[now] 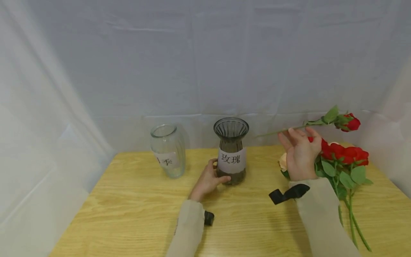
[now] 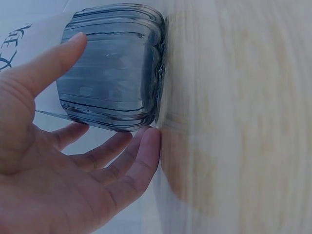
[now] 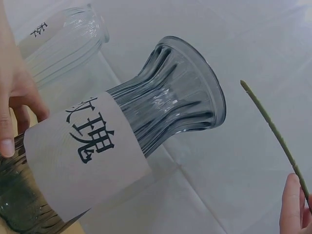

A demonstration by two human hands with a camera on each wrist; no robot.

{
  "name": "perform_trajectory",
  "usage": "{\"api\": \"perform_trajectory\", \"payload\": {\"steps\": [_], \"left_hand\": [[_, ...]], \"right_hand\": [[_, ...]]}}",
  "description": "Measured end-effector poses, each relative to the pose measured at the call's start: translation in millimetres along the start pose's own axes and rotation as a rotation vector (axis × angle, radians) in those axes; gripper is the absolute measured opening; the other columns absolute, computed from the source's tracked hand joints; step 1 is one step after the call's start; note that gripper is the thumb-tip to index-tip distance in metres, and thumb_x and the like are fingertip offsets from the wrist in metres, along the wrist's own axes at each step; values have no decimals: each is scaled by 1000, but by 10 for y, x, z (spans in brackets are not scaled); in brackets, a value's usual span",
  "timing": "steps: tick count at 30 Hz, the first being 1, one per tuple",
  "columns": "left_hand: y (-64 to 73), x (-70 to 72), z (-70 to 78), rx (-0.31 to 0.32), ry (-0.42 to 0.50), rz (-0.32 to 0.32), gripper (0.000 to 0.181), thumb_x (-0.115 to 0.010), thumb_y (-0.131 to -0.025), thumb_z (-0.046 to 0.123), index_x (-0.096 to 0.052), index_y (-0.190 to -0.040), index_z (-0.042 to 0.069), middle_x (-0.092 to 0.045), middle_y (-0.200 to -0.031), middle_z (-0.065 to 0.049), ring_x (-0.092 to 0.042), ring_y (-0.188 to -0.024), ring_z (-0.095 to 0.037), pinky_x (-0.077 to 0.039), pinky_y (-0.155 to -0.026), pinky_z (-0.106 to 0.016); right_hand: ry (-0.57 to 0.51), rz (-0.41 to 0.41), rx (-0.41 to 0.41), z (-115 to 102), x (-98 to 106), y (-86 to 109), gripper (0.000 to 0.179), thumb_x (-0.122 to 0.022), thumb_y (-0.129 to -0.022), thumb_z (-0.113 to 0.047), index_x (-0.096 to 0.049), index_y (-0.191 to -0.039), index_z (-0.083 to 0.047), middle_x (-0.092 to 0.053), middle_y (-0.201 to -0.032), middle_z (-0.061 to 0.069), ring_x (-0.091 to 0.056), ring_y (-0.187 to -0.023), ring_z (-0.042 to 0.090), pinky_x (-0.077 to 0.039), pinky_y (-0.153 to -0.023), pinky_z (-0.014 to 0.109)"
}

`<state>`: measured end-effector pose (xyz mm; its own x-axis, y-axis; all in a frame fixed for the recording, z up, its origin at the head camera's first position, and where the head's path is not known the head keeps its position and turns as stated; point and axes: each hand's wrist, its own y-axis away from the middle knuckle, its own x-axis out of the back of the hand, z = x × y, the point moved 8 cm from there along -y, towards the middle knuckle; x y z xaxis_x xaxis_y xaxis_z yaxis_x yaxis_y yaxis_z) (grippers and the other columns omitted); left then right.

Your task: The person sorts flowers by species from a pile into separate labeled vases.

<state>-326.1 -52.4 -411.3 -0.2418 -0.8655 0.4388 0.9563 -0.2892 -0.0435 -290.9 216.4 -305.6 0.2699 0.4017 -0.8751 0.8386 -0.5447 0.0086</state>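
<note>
A smoky grey glass vase [image 1: 231, 144] with a flared rim and a white paper label stands upright on the table. Low on it, my left hand [image 1: 207, 181] holds the base, the thumb in front and the other fingers around the left side. To the right of the vase, my right hand [image 1: 302, 157] pinches the stem of a red rose [image 1: 350, 122]. That rose lies nearly level in the air, bloom to the right. In the right wrist view, the bare tip of the green stem [image 3: 273, 129] points up beside the vase's mouth, apart from it.
A clear glass vase [image 1: 168, 150], also labelled, stands to the left. Several red roses [image 1: 345, 154] lie at the right of the wooden table [image 1: 135, 214], stems toward the front. A pale bloom [image 1: 283, 161] shows beside my right hand. White cloth [image 1: 205, 64] hangs behind.
</note>
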Motion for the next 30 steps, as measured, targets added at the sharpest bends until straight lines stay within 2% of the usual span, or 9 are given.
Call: {"api": "perform_trajectory", "payload": {"steps": [6, 13, 20, 27, 30], "left_hand": [[6, 26, -8, 6, 10, -3, 82, -78, -90, 11, -28, -152, -8, -42, -144, -33, -48, -127, -48, -43, -104, -57], [-3, 22, -16, 1, 21, -11, 82, -78, -91, 11, -27, -152, -8, -41, -145, -32, -47, -129, -48, -42, -105, -58], [-7, 9, -18, -3, 33, -12, 81, -78, -91, 10, -28, -152, -8, -43, -144, -32, -48, -127, -47, -43, -104, -57], [-8, -1, -24, -3, 41, -12, 81, -78, -90, 10, -28, -151, -8, -42, -144, -32, -49, -127, -47, -43, -104, -57], [-16, -13, -35, -3, 38, -16, 81, -78, -91, 11, -28, -151, -8, -42, -145, -32, -48, -128, -47, -43, -104, -57]], "right_hand": [[-2, -31, 31, -7, -124, 10, 46, -61, -91, 18, -36, -118, -8, -53, -88, 12, -65, -68, 25, -62, -71, 39], [1, -8, 56, 12, -189, 4, 48, -66, -88, 18, -38, -119, -7, -55, -91, 14, -66, -68, 26, -62, -71, 40], [41, -10, 96, 19, -249, 0, 47, -65, -89, 18, -38, -119, -7, -54, -90, 15, -67, -68, 26, -62, -69, 40], [108, -41, 131, 48, -306, 33, 42, -60, -94, 14, -36, -121, -7, -52, -93, 15, -66, -71, 26, -62, -70, 39], [120, -51, 136, 84, -312, 47, 46, -63, -92, 16, -36, -121, -7, -52, -94, 15, -66, -72, 26, -62, -71, 39]]}}
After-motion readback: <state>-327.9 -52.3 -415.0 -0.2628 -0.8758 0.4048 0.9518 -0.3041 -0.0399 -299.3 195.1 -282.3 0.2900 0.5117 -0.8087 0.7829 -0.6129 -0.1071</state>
